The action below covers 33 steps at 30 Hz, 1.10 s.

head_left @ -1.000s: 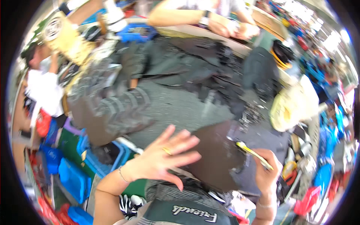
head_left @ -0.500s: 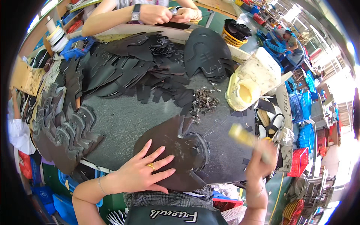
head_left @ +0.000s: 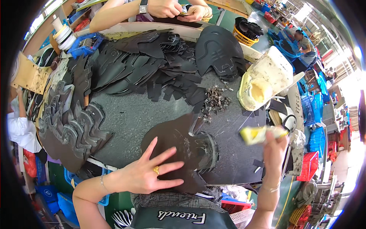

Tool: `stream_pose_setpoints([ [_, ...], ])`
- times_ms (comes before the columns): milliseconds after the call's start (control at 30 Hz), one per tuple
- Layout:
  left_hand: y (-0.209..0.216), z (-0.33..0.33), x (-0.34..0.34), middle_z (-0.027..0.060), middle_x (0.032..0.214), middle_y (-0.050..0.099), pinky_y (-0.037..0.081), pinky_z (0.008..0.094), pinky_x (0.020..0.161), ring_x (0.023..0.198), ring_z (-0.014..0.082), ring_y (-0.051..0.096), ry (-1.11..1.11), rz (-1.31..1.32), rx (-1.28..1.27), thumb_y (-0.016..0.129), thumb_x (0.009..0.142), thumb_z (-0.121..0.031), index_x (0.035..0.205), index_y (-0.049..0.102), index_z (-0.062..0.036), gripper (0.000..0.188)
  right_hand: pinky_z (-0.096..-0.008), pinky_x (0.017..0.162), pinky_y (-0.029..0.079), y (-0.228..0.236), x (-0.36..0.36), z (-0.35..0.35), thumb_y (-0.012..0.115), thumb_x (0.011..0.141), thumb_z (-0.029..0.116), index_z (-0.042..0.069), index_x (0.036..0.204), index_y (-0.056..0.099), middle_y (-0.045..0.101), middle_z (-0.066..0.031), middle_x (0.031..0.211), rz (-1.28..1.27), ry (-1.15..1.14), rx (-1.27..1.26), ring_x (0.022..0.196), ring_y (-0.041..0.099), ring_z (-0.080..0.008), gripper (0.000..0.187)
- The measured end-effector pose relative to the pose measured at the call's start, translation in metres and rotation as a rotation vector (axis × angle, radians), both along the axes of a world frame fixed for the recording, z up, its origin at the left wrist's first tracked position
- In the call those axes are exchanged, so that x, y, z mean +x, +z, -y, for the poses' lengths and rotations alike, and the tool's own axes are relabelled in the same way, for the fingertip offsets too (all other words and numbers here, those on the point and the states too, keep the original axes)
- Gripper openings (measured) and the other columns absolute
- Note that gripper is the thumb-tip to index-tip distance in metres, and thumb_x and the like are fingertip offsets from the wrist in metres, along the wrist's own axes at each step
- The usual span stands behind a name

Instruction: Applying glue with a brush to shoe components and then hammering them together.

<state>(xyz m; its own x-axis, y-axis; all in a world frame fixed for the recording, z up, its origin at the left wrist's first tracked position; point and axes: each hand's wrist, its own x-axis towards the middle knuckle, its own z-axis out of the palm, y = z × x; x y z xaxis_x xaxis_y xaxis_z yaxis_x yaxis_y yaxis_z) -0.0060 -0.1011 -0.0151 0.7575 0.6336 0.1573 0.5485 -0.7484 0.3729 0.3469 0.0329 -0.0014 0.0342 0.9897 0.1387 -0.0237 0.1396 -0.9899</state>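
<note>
My left hand (head_left: 146, 173), a gold ring on one finger, lies with fingers spread on a dark brown cut sheet piece (head_left: 175, 133) with a notched right side. Along that notch runs a curved band that looks wet or greyish. To the right, my right hand (head_left: 276, 147) is closed round a brush (head_left: 253, 135) with a yellowish, glue-caked head, held sideways and slightly blurred above the board. Beyond it lies a glue-crusted, cream-coloured plastic container (head_left: 263, 82), its round mouth facing me. A heap of small metallic-looking bits (head_left: 215, 101) sits left of that mouth.
Piles of overlapping black pieces (head_left: 126, 68) cover the far side of the dark work board (head_left: 126, 126). More coated pieces (head_left: 76, 126) are stacked at the left. Scissors (head_left: 289, 123) rest at the right edge. Across the table, another person's hands (head_left: 179, 11) handle something small.
The brush has swung from a slant to nearly level, and my right hand has turned with it. My left hand stays on the brown piece. The whole view has shifted slightly.
</note>
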Motion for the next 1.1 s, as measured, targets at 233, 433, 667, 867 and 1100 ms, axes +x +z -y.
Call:
stream_pose_setpoints([
  [233, -0.012, -0.001, 0.006, 0.0047, 0.142, 0.043, 0.015, 0.0743, 0.107, 0.140, 0.0383, 0.028, 0.019, -0.018, -0.045, 0.080, 0.062, -0.029, 0.119, 0.063, -0.0321, 0.059, -0.0266, 0.061, 0.051, 0.004, -0.070, 0.020, 0.065, 0.081, -0.008, 0.000, 0.088, 0.063, 0.068, -0.0103, 0.080, 0.500, 0.160, 0.441, 0.070, 0.065, -0.0153, 0.010],
  [433, -0.011, 0.000, 0.005, 0.0060, 0.139, 0.045, 0.021, 0.0743, 0.105, 0.140, 0.0369, 0.028, 0.029, -0.017, -0.016, 0.076, 0.068, -0.033, 0.116, 0.065, -0.0272, 0.049, -0.0305, 0.063, 0.056, -0.007, -0.033, 0.060, 0.064, 0.076, -0.011, 0.000, 0.089, 0.065, 0.070, -0.0135, 0.083, 0.648, 0.284, 0.533, 0.069, 0.068, -0.0251, 0.017],
  [667, -0.019, 0.004, 0.008, 0.0048, 0.141, 0.044, 0.016, 0.0745, 0.106, 0.141, 0.0371, 0.026, 0.058, -0.002, 0.044, 0.081, 0.059, -0.029, 0.119, 0.061, -0.0282, 0.063, -0.0330, 0.062, 0.057, -0.016, -0.053, 0.085, 0.065, 0.070, -0.014, -0.004, 0.091, 0.058, 0.069, -0.0213, 0.091, 0.592, 0.204, 0.697, 0.075, 0.069, -0.0287, 0.024],
  [867, -0.027, 0.001, 0.010, 0.0085, 0.143, 0.040, 0.015, 0.0748, 0.107, 0.139, 0.0381, 0.029, 0.060, 0.067, 0.003, 0.082, 0.060, -0.023, 0.107, 0.060, -0.0196, 0.052, -0.0353, 0.065, 0.058, -0.026, -0.053, 0.098, 0.064, 0.073, -0.008, -0.005, 0.099, 0.058, 0.068, -0.0196, 0.096, 0.614, 0.547, 0.737, 0.079, 0.069, -0.0307, 0.027],
  [1100, -0.016, 0.002, 0.010, 0.0198, 0.136, 0.044, 0.018, 0.0740, 0.106, 0.136, 0.0375, 0.036, 0.100, 0.097, -0.042, 0.074, 0.070, -0.022, 0.108, 0.061, -0.0167, 0.041, -0.0302, 0.061, 0.055, 0.024, -0.042, 0.075, 0.062, 0.079, -0.010, 0.001, 0.088, 0.066, 0.070, -0.0149, 0.082, 0.471, 0.396, 0.254, 0.068, 0.070, -0.0240, 0.014],
])
